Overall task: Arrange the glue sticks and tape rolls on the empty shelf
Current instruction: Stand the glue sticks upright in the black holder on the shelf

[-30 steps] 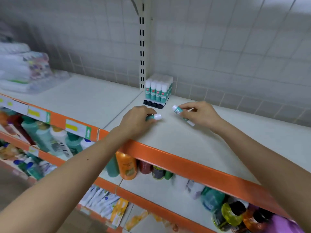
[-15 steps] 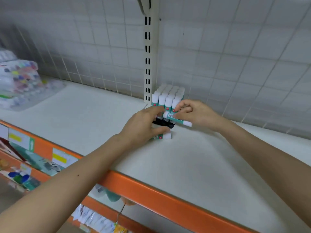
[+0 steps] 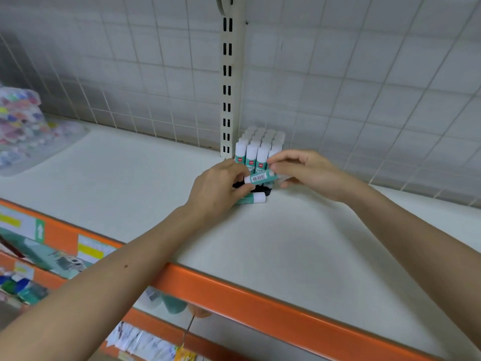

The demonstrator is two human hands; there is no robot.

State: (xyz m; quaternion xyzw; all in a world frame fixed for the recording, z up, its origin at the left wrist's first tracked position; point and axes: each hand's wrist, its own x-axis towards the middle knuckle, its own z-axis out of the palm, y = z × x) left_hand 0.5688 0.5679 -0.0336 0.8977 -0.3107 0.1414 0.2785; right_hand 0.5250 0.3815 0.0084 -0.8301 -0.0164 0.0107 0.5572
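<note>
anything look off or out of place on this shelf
Two glue sticks are sideways in front of the upright block: the lower stick lies under curled fingers of the left hand, and the barcode stick is pinched between that hand and the right hand.

Glue stick [image 3: 259, 177] between both hands [image 3: 217, 187] [image 3: 308, 170]

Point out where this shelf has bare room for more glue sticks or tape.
Bare shelf: from the colourful packs to the left hand; from both hands forward to the orange front edge; and right of the right hand along the wire grid. Crowded: by the upright post, where the glue stick block, the barcoded glue stick and the lower glue stick bunch.
</note>
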